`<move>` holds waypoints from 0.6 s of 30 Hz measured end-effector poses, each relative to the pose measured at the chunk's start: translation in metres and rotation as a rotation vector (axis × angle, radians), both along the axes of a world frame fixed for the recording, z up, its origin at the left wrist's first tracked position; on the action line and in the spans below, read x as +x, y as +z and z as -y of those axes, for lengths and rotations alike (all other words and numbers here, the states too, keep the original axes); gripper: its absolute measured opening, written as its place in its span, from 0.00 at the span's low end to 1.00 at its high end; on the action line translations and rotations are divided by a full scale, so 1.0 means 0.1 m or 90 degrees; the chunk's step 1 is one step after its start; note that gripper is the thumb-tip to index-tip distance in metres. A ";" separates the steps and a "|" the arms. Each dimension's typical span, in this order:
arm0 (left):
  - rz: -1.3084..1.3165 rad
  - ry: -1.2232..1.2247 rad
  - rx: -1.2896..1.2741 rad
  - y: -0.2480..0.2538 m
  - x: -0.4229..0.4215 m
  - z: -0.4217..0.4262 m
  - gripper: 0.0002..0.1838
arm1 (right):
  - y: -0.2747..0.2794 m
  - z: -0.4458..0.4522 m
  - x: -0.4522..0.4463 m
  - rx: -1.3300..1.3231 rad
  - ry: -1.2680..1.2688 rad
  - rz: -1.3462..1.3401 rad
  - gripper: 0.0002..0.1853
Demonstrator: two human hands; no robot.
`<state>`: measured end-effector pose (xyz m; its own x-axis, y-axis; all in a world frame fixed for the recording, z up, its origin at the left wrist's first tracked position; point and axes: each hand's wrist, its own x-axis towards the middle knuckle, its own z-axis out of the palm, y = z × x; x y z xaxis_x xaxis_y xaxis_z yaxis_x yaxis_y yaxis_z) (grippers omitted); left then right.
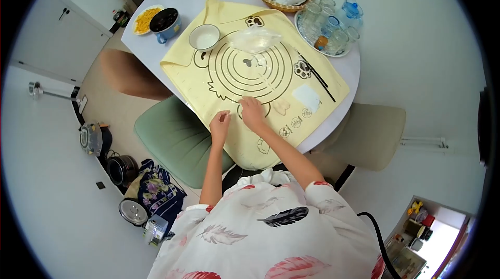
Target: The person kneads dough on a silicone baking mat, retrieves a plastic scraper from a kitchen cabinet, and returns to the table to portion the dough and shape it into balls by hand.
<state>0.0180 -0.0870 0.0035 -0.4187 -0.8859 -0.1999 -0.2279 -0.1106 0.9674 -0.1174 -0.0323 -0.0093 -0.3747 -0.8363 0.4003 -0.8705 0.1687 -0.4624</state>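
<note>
A pale yellow kneading mat [192, 83], printed with rings and a bear face, covers much of the table. Over its near part, my left hand [220, 124] has thumb and fingers curled together in a pinch; what they hold is too small to make out. Beside it, my right hand [252, 112] rests on the mat with fingers bent down and close together, hiding whatever is beneath. A small pale lump like dough [282, 106] lies right of that hand, near a whitish-blue sheet [307, 97]. Farther back are a white bowl [204, 37] and a clear plastic bag [255, 40].
Dark chopsticks [319, 80] lie along the mat's right side. A tray [342, 55] of glasses, a basket [278, 5] bearing a printed bag, a blue mug [167, 32] and a plate of yellow food [147, 19] line the table. Another person's bare limb [133, 73] is at left, by a green chair [174, 141].
</note>
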 end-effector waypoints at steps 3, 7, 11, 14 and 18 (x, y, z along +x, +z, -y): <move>0.056 0.027 -0.025 0.14 0.17 -0.08 0.09 | -0.08 0.32 0.04 0.027 -0.069 -0.086 0.18; 0.080 0.085 0.002 0.08 0.31 -0.14 0.09 | -0.03 0.30 0.00 0.096 -0.139 -0.093 0.27; 0.078 0.098 0.003 0.17 0.29 -0.15 0.09 | 0.10 0.17 0.07 0.120 -0.127 -0.128 0.28; 0.084 0.084 0.026 0.29 0.23 -0.08 0.09 | 0.04 0.24 0.04 0.086 -0.102 -0.089 0.27; 0.113 0.119 0.007 0.32 0.13 0.05 0.10 | -0.06 0.52 -0.15 -0.010 -0.088 -0.094 0.22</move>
